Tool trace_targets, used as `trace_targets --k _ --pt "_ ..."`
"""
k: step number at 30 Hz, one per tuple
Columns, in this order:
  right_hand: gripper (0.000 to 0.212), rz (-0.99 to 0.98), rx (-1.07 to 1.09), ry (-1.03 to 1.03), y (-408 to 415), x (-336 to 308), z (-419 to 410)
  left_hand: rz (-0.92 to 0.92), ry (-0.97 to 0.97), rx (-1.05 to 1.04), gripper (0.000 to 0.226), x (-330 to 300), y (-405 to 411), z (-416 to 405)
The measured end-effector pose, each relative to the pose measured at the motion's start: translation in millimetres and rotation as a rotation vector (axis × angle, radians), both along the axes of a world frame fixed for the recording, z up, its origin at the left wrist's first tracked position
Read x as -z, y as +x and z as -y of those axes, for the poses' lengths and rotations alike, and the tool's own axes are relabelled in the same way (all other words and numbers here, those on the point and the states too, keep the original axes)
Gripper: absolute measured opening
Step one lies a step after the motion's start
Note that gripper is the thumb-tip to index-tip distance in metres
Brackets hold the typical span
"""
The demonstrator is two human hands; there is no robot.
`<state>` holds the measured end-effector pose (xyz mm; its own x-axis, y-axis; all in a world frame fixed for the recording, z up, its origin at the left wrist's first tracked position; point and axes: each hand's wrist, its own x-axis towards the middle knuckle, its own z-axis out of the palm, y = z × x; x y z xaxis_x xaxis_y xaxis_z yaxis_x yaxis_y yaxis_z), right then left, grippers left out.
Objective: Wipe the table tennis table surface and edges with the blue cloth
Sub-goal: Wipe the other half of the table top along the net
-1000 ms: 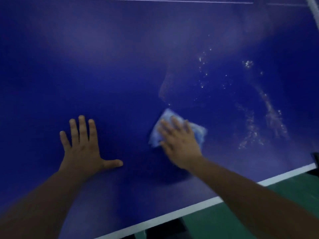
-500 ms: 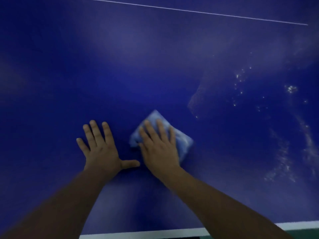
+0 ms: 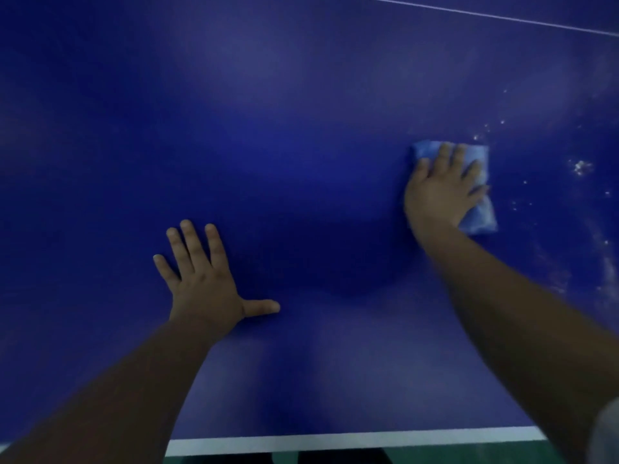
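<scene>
Bare forearms (image 3: pixel 110 390), grey sleeve (image 3: pixel 604 437) at right.

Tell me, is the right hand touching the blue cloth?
Touching. The head view shows the right hand lying flat on the blue cloth, fingers spread across it, pressing it onto the table.

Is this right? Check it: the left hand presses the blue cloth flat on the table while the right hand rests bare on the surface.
Not quite: the hands are swapped. In the head view the right hand presses the blue cloth flat on the table, while the left hand rests bare on the surface.

One table (image 3: pixel 301 112); one blue cloth (image 3: pixel 477 216); two hands.
</scene>
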<state>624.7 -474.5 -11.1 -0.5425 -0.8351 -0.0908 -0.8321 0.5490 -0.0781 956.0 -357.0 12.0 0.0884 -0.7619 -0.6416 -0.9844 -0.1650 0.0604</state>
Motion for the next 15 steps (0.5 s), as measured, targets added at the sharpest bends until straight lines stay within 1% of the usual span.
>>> trace_targets --k 1,2,4,5,6,7,8,9,11,12,13,14,15 --pt "0.059 -0.027 -0.108 -0.045 28.2 5.6 -10.2 0.002 0.002 0.001 0.160 -0.2 0.0 0.0" --pt "0.058 -0.028 -0.285 -0.079 60.1 10.1 -25.6 0.000 0.005 0.003 0.161 -0.4 0.1 0.2" --pt "0.059 0.005 -0.805 -0.043 109.7 14.8 -69.8 -0.003 0.004 -0.001 0.160 -1.0 0.5 0.1" --pt "0.060 0.016 -1.046 -0.001 114.7 15.1 -88.5 -0.005 0.000 -0.003 0.160 -1.1 0.6 -0.2" --pt "0.059 0.022 -1.207 0.021 102.6 14.2 -94.6 -0.008 -0.004 -0.002 0.160 -0.7 0.1 -0.3" --pt "0.059 0.027 -1.245 0.012 80.2 13.1 -88.0 -0.010 -0.006 -0.001 0.159 -0.2 0.6 -0.5" --pt "0.059 0.020 -1.154 -0.010 53.7 16.3 -75.7 -0.012 -0.008 -0.002 0.159 0.1 1.5 -0.8" --pt "0.060 -0.006 -0.985 -0.050 26.2 18.0 -61.1 -0.015 -0.010 -0.003 0.159 -0.4 1.7 -1.1" --pt "0.061 -0.063 -0.557 -0.055 -29.1 15.0 -29.5 -0.019 -0.021 -0.003 0.157 0.4 2.3 -2.8" --pt "0.062 -0.048 -0.331 -0.035 -49.5 9.9 -17.1 -0.022 -0.036 -0.006 0.155 2.6 3.2 -3.7" --pt "0.061 -0.013 -0.128 -0.020 -58.2 5.6 -8.5 -0.026 -0.057 -0.015 0.150 5.1 3.8 -5.1" --pt "0.061 0.019 0.025 -0.014 -56.5 3.2 -5.1 -0.035 -0.088 -0.029 0.143 7.3 4.2 -6.6" --pt "0.061 0.019 0.086 -0.021 -45.1 2.8 -7.6 -0.048 -0.123 -0.044 0.133 9.7 4.0 -7.7"
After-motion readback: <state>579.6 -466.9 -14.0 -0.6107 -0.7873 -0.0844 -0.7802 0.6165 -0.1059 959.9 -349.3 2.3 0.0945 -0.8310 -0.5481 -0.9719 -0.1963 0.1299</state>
